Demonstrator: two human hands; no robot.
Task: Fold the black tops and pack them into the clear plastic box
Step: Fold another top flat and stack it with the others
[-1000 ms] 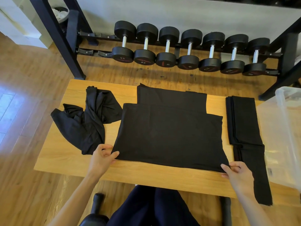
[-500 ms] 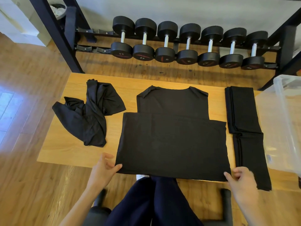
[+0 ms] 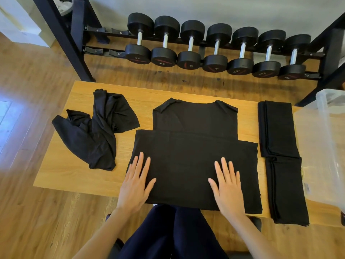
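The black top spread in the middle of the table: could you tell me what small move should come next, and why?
Probably fold one side inward: the black top lies spread flat, both the left hand and right hand pressing it open-palmed.

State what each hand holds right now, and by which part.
Nothing is held. Left hand and right hand lie flat, fingers straight, on the spread black top.

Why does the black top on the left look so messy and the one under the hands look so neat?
The crumpled top is bunched and twisted; the spread top lies flat and smooth. No hand touches the crumpled top; the left hand and right hand rest flat on the spread top. Both are black and lie on the table.
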